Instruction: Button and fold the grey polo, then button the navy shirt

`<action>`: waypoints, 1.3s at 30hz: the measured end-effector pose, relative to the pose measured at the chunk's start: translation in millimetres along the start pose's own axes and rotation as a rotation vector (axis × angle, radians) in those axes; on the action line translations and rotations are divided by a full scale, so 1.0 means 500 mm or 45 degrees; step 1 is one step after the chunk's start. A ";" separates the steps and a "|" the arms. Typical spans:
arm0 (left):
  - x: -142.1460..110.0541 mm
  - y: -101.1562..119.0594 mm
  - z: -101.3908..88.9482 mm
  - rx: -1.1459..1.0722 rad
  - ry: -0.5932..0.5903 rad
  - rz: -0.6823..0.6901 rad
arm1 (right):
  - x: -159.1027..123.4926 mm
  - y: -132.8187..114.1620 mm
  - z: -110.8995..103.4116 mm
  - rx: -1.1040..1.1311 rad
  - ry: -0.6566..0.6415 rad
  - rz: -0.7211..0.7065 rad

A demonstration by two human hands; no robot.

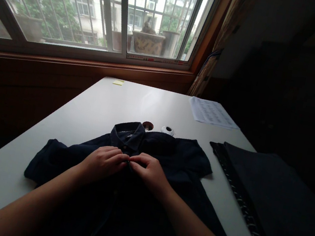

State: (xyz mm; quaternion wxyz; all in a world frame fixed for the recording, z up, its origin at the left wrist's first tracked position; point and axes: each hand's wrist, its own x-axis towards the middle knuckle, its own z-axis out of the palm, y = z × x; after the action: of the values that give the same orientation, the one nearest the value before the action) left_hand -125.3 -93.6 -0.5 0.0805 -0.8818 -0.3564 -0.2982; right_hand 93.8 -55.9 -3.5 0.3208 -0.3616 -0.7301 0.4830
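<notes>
A dark navy short-sleeved shirt (164,147) lies spread on the white table, its collar toward the window and its sleeves out to both sides. My left hand (106,159) and my right hand (147,169) meet at the front placket just below the collar. Both pinch the fabric there, fingertips almost touching. A small button shows at the collar opening above them. Whatever sits right between the fingertips is too small and dark to make out. The lower part of the shirt fades into shadow between my forearms.
Dark folded cloth (279,188) with a patterned edge covers the table's right side. Printed sheets (213,112) lie at the far right corner, a yellow sticky note (118,82) at the far left. A cable hole (148,126) and a white round cap (168,130) sit beyond the collar.
</notes>
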 end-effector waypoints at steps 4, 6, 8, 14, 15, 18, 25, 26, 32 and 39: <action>-0.002 -0.001 -0.001 -0.042 -0.041 -0.006 | 0.000 0.000 -0.001 0.005 -0.015 0.003; -0.005 -0.003 0.001 -0.055 -0.060 -0.002 | -0.001 -0.003 -0.002 0.016 -0.019 0.007; -0.008 -0.006 0.003 -0.053 -0.074 0.004 | -0.001 -0.006 -0.002 0.023 -0.020 0.008; -0.010 -0.009 0.001 -0.010 -0.112 0.042 | -0.001 -0.009 -0.005 0.011 -0.027 0.013; -0.009 -0.008 0.000 0.000 -0.115 0.046 | -0.001 -0.008 -0.005 0.012 -0.028 0.013; -0.009 -0.005 -0.003 0.033 -0.080 0.041 | -0.002 -0.007 -0.003 0.013 -0.027 0.012; -0.009 0.001 -0.006 0.062 -0.019 0.017 | -0.001 -0.003 -0.002 0.008 -0.019 -0.005; -0.008 0.001 -0.007 0.064 -0.019 0.021 | -0.001 -0.003 -0.002 0.003 -0.013 -0.017; -0.011 0.001 -0.005 0.045 -0.067 0.062 | -0.002 -0.002 0.002 -0.071 0.047 -0.078; -0.023 -0.002 0.004 -0.096 -0.132 -0.012 | -0.002 0.004 0.008 -0.129 0.053 -0.121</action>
State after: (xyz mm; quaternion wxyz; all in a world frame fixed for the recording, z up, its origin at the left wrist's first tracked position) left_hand -131.5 -98.6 -8.9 0.0273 -0.8968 -0.3527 -0.2656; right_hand 91.5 -57.8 -6.8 0.3398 -0.3523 -0.7632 0.4218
